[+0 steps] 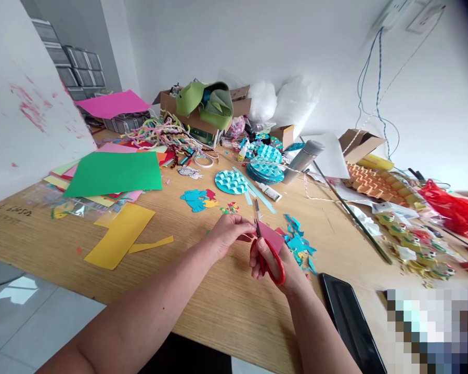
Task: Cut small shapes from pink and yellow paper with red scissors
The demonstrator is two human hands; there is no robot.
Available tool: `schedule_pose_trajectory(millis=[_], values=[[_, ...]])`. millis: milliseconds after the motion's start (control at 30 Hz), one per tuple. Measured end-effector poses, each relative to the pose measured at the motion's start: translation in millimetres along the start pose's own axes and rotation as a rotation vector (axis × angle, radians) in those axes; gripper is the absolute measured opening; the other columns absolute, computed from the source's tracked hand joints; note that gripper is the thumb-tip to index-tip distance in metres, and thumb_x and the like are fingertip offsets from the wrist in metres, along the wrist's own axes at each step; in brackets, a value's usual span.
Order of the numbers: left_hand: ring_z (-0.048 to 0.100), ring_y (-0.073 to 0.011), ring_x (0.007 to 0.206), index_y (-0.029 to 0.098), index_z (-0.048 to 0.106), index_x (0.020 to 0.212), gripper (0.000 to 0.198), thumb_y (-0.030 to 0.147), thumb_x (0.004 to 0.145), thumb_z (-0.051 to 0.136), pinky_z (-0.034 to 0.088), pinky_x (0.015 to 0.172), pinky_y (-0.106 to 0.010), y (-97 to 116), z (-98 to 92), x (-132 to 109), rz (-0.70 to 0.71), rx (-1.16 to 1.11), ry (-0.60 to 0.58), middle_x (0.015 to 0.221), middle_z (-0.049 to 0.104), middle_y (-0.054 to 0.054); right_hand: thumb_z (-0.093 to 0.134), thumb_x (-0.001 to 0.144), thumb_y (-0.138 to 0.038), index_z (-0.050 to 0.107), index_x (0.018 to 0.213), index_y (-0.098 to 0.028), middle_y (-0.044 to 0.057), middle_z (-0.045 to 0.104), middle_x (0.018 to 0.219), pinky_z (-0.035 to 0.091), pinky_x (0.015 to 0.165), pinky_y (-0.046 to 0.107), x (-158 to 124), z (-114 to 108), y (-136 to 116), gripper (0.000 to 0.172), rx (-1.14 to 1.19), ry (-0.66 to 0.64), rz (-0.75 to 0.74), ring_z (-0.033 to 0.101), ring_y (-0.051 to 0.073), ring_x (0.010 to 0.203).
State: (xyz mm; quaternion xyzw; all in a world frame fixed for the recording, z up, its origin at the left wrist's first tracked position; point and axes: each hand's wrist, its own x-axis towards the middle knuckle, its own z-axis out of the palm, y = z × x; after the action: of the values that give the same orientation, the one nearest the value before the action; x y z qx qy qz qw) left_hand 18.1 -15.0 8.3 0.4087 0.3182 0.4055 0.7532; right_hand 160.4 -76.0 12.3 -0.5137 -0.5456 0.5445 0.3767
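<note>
"That phone [345, 311] lies right of the scissors [276, 255], on the near side. Is it in the way?"

"Hardly, though I'd mind the right elbow. The right hand [292, 270] is wrapped round the red handles, fingers clamped on them. For a clean edge I'd hold that wrist calm, cut in small bites and turn the paper rather than the blades."

"And the left hand [232, 232]?"

"Left of the scissors, thumb and fingertip together by the blade tips. They seem pinched on the edge of the red paper [272, 236], though the grip itself is partly hidden. That's close to the metal; I'd slide the pinch back a little before each snip."

"So where is the paper, exactly?"

"Just behind the scissors, stretching right from the left fingertips and above the right hand's knuckles."

"What's past it?"

"Blue scraps [297, 243] to the right of the scissors, then a blue fish cutout [195, 199] beyond them to the left, and farther off, a bumpy blue disc [232, 182]."
</note>
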Motion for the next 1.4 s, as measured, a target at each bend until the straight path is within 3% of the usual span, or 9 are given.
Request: schedule_pose_trajectory(millis=[567,1133,1400], values=[[0.057,-0.0120,0.065,0.012,0.063,0.061,0.017,0.027,0.058,0.072,0.046,0.075,-0.031,0.0,-0.9,-0.3,0.010,-0.021,-0.034,0.065,0.063,-0.003,0.052,0.085,-0.061,0.057,0.067,-0.016,0.001,0.062,0.056,0.045,0.038,0.020,0.4,-2.9,2.3,0.049,-0.011,-0.022,-0.022,0.061,0.012,0.042],[0.058,-0.0129,0.065,0.012,0.064,0.062,0.017,0.026,0.056,0.071,0.046,0.074,-0.032,2.2,0.6,-0.8,0.001,-0.038,0.018,0.066,0.064,-0.004,0.053,0.084,-0.061,0.056,0.066,-0.016,0.001,0.061,0.054,0.045,0.037,0.019,-0.8,-2.9,2.5,0.048,-0.011,-0.013,-0.008,0.060,0.012,0.040],[0.057,-0.0118,0.063,0.012,0.064,0.062,0.016,0.025,0.056,0.071,0.045,0.065,-0.027,2.8,1.2,-1.1,-0.008,-0.029,0.028,0.065,0.064,-0.003,0.054,0.083,-0.063,0.057,0.065,-0.016,0.001,0.062,0.055,0.045,0.037,0.020,-2.0,-0.7,-0.8,0.050,-0.018,-0.014,-0.010,0.060,0.012,0.041]])
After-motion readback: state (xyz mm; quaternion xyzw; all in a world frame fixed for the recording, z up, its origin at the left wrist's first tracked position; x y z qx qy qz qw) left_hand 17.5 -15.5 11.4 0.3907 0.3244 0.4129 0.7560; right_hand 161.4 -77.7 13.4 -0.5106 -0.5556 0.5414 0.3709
